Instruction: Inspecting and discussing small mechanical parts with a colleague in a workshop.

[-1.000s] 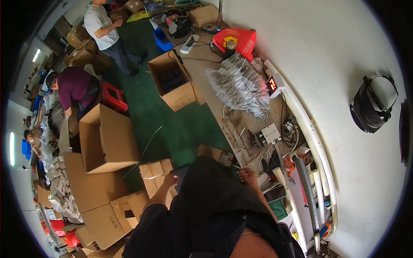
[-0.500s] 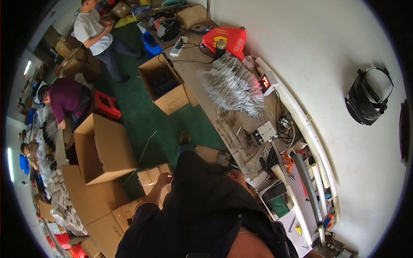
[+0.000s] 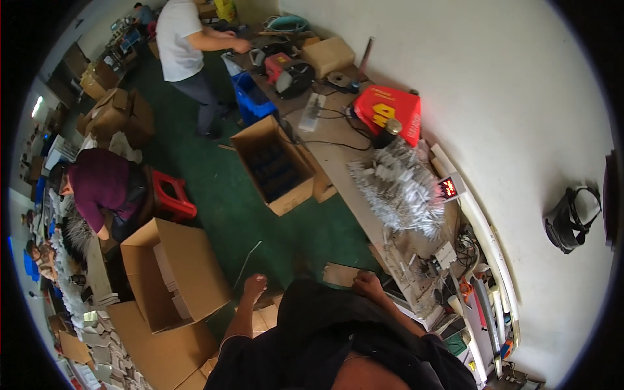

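Note:
My left hand (image 3: 255, 286) is raised in front of my body, its fingers curled in, with nothing visible in them. It is nearest to the large open cardboard carton (image 3: 184, 260) on the left. My right hand (image 3: 368, 286) is also curled closed beside the workbench, and no object shows in it. A flat piece of cardboard (image 3: 339, 275) lies low, just beyond that hand. On the workbench (image 3: 338, 155) a big heap of thin, shiny silvery-clear pieces (image 3: 400, 188) is spread, next to a dark jar with a gold lid (image 3: 392, 128).
A carton of blue items (image 3: 276, 166) stands against the bench on the green floor (image 3: 227, 188). A red stool (image 3: 174, 195) stands behind a seated person in purple (image 3: 104, 182). Another person in white (image 3: 182, 45) stands at the bench's far end. White pipes (image 3: 484, 227) line the wall.
My view has shifted forward and left; bench, cartons and stool now sit lower in it. Both my hands are further forward. The person in white has turned to the bench, arms reaching over it.

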`<state>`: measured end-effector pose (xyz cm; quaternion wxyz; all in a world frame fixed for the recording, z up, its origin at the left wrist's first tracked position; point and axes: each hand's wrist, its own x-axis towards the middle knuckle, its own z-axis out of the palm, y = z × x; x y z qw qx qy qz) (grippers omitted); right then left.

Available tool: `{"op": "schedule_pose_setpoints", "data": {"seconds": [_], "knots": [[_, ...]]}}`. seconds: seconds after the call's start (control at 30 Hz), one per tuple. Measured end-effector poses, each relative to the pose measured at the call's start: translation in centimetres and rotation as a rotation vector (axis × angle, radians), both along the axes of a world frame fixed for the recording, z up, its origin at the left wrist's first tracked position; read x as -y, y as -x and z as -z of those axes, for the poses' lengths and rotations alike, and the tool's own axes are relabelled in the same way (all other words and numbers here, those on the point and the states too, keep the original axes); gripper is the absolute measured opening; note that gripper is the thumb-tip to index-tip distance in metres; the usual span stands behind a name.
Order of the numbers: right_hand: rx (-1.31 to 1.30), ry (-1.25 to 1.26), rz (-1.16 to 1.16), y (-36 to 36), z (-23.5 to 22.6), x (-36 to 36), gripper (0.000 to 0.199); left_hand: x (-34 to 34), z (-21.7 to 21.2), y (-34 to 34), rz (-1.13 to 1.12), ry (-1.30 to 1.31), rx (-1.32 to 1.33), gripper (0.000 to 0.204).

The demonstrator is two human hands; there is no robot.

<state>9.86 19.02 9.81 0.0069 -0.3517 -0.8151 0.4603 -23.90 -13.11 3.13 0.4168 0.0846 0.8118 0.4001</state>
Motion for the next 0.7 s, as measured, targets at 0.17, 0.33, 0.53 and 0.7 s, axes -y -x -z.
{"op": "schedule_pose_setpoints", "data": {"seconds": [0.17, 0.33, 0.53, 0.7], "knots": [[-0.079, 0.113, -0.270, 13.5, -3.4, -0.3, 0.024, 17.4, 0.5, 6.8, -0.469, -0.099, 0.300, 0.026], [0.131, 0.024, -0.341, 21.3, -2.7, -2.7, 0.026, 21.0, -0.4, 1.6, -0.966, 0.148, 0.177, 0.019], [0.075, 0.063, -0.400, 29.5, -3.6, -1.7, 0.024, 22.4, 1.3, -6.2, -0.659, 0.375, 0.118, 0.014], [0.089, 0.142, -0.494, 34.2, -2.0, -4.1, 0.025, 14.7, 2.3, -1.2, -0.489, 0.279, -0.020, 0.014]]}}
